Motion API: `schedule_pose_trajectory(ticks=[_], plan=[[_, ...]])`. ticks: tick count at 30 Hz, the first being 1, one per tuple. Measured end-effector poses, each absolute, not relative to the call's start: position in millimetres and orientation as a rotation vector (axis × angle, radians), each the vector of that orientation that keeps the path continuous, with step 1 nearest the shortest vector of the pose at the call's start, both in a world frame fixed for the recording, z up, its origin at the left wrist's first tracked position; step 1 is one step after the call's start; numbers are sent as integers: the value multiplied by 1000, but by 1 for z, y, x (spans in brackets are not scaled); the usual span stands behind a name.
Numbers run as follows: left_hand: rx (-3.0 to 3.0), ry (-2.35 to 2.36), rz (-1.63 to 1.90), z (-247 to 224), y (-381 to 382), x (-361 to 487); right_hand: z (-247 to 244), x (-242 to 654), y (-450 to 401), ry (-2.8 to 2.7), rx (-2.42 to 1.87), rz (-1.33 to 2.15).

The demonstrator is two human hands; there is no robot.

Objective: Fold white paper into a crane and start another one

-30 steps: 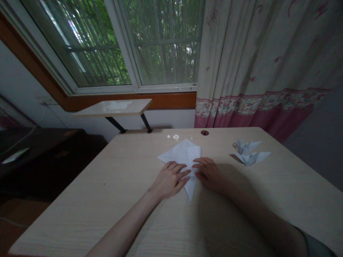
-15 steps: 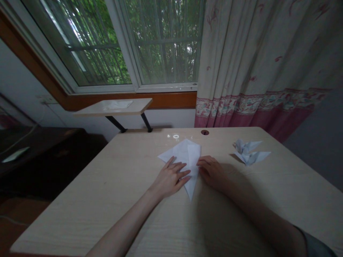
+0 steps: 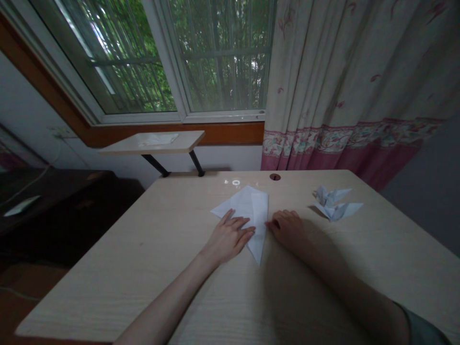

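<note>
A sheet of white paper (image 3: pixel 258 211), folded into a kite-like shape with a point towards me, lies on the desk. My left hand (image 3: pixel 227 238) rests flat across its left part, fingers spread and covering some of it. At the paper's right edge is my right hand (image 3: pixel 287 229), its fingers curled in and the thumb side touching that edge. Nothing shows inside the curled fingers. Further right on the desk stand folded paper cranes (image 3: pixel 333 203), close together and overlapping.
The pale wooden desk (image 3: pixel 143 268) has a round cable hole (image 3: pixel 275 177) near its back edge. A small raised shelf (image 3: pixel 125 143) on black legs holds white paper (image 3: pixel 158 139) at the back left. Behind are a window (image 3: pixel 219 57) and a curtain (image 3: pixel 323 96).
My right hand's fingers have curled in and lifted off the paper's edge, leaving the thumb side there. The paper's near point has shifted slightly right and away from me. My left hand has hardly moved.
</note>
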State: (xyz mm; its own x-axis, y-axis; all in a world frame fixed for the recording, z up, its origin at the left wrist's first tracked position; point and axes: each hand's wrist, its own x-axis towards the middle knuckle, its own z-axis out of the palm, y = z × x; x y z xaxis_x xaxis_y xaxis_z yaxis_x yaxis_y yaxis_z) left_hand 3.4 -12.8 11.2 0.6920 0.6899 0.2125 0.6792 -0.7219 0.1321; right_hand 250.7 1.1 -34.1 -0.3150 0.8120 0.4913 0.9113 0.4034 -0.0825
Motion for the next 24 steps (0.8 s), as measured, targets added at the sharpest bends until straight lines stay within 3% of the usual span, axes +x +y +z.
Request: schedule_pose_trajectory(ticks=[24], plan=[[2865, 1181, 387, 12, -13, 5, -44, 255, 2, -2198, -1518, -338]])
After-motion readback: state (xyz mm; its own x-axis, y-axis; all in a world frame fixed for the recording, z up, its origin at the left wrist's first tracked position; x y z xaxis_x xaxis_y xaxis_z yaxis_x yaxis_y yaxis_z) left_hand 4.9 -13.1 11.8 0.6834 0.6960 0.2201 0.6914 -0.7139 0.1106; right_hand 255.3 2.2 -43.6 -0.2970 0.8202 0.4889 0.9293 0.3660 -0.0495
